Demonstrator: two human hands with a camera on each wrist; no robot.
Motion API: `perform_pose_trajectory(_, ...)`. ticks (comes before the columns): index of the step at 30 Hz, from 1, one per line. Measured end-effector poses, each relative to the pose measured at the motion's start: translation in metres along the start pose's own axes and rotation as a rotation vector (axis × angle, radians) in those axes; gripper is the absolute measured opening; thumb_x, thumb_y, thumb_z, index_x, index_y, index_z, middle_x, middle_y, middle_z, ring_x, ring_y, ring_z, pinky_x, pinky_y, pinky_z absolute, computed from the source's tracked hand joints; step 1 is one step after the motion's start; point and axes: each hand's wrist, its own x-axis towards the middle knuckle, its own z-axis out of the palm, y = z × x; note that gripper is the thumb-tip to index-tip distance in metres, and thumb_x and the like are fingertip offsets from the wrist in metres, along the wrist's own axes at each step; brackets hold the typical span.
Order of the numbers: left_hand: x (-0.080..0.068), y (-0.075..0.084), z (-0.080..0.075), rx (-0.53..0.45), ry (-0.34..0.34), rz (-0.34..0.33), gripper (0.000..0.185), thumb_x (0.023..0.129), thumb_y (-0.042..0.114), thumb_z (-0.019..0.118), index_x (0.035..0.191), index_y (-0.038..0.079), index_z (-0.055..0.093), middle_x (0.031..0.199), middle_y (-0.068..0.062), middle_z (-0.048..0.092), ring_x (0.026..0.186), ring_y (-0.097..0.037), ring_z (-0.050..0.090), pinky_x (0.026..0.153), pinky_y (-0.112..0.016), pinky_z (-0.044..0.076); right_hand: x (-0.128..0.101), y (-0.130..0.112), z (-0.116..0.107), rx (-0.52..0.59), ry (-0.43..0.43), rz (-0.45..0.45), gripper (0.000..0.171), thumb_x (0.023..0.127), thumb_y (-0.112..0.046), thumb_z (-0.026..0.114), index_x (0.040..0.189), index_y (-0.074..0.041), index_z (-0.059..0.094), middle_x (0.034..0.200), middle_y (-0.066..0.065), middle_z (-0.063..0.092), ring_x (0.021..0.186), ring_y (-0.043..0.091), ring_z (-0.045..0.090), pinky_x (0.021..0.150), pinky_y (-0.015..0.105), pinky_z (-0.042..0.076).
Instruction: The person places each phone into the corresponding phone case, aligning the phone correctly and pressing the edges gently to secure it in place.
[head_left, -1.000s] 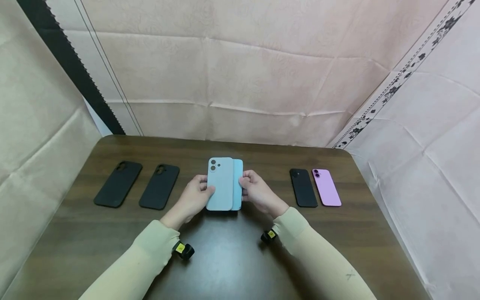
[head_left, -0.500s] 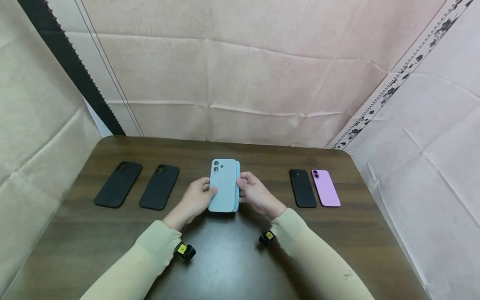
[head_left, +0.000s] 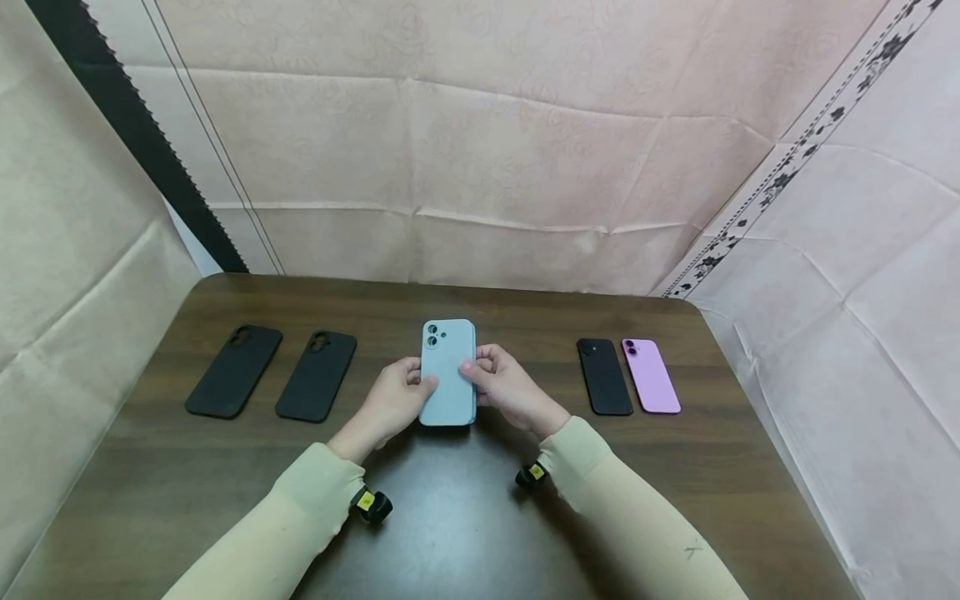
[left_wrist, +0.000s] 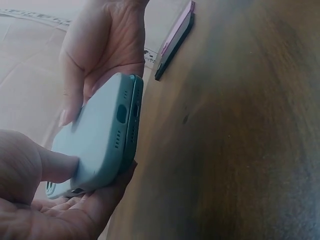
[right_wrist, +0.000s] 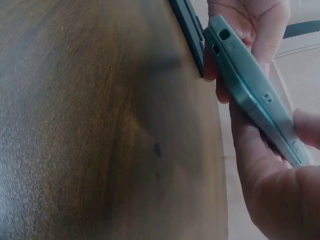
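Observation:
A light blue phone case (head_left: 447, 383) lies face down over a similar blue phone (left_wrist: 132, 122), and the two are held together just above the table. In the wrist views a thin seam shows between them, with the port openings at the near end. My left hand (head_left: 394, 395) grips the left edge, thumb on the case's back and fingers beneath. On the right edge, my right hand (head_left: 513, 390) pinches the pair, its thumb on the case's back. The phone is mostly hidden under the case in the head view.
Two dark phone cases (head_left: 234, 372) (head_left: 317, 377) lie on the left of the brown wooden table (head_left: 442, 533). On the right are a black phone (head_left: 604, 377) and a purple phone (head_left: 651, 377), side by side. A pale cloth (head_left: 450, 150) hangs behind.
The phone, which stuck out to the right of the case, has slid left until the two nearly line up. My right thumb has moved onto the case's back.

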Motion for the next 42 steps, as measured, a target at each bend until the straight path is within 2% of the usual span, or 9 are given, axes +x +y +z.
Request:
perform_pose_trajectory(8,-0.0010,0.0001,0.0003,0.023,0.005,0.008,0.039,0.099,0.017,0.056,0.133,0.001,0.048,0.119,-0.013,0.064,0.102,-0.022,0.065,0.082,-0.037,0.055,0.0006,-0.0004,0.0015,-0.014,0.031,0.008,0.031,0.101,-0.018,0.052,0.125,-0.003,0.038,0.118,0.016,0.062,0.102,0.029,0.065,0.084,0.047,0.053)
perform_pose_trajectory(15,-0.0056,-0.0030,-0.0015,0.115,0.017,0.029,0.040,0.099,0.023,0.057,0.134,0.004,0.050,0.115,-0.010,0.065,0.102,-0.020,0.064,0.086,-0.039,0.053,-0.0002,-0.0006,0.0000,-0.028,0.018,0.018,0.031,0.102,-0.018,0.050,0.126,-0.002,0.038,0.120,0.017,0.061,0.103,0.029,0.065,0.083,0.045,0.054)
perform_pose_trajectory(19,-0.0075,-0.0047,-0.0038,0.130,0.026,0.039,0.038,0.099,0.024,0.056,0.132,0.005,0.053,0.112,-0.008,0.066,0.099,-0.018,0.064,0.082,-0.037,0.054,-0.0009,-0.0006,-0.0008,-0.020,0.010,0.017,0.031,0.103,-0.019,0.050,0.126,-0.002,0.038,0.120,0.017,0.061,0.103,0.029,0.064,0.084,0.045,0.054)
perform_pose_trajectory(26,-0.0077,-0.0055,-0.0063,0.058,0.017,0.046,0.033,0.097,0.018,0.060,0.126,0.003,0.056,0.105,-0.009,0.066,0.089,-0.019,0.066,0.072,-0.033,0.057,-0.0012,0.0006,0.0008,0.001,0.006,0.012,0.025,0.104,-0.014,0.044,0.124,0.000,0.037,0.119,0.018,0.062,0.102,0.028,0.065,0.083,0.046,0.054)
perform_pose_trajectory(31,-0.0079,-0.0042,-0.0058,0.022,0.019,0.049,0.030,0.096,0.015,0.062,0.121,0.002,0.057,0.102,-0.010,0.067,0.087,-0.020,0.066,0.069,-0.034,0.057,-0.0012,0.0012,0.0017,0.019,-0.010,0.006,0.023,0.105,-0.013,0.039,0.124,0.000,0.036,0.118,0.018,0.062,0.100,0.028,0.065,0.082,0.045,0.054)
perform_pose_trajectory(37,-0.0077,-0.0030,-0.0064,-0.008,0.012,0.045,0.029,0.096,0.015,0.061,0.121,0.002,0.056,0.103,-0.011,0.066,0.089,-0.021,0.067,0.071,-0.035,0.057,-0.0021,-0.0013,0.0001,0.011,-0.012,0.014,0.026,0.105,-0.017,0.043,0.125,-0.001,0.039,0.120,0.017,0.061,0.103,0.029,0.064,0.083,0.045,0.054)
perform_pose_trajectory(42,-0.0077,-0.0026,-0.0076,0.043,0.017,0.051,0.030,0.096,0.016,0.062,0.122,0.003,0.057,0.104,-0.010,0.066,0.090,-0.020,0.066,0.073,-0.036,0.057,-0.0017,-0.0031,-0.0019,-0.025,0.070,0.033,0.036,0.102,-0.033,0.050,0.122,-0.003,0.049,0.120,0.015,0.059,0.104,0.028,0.063,0.083,0.043,0.054)
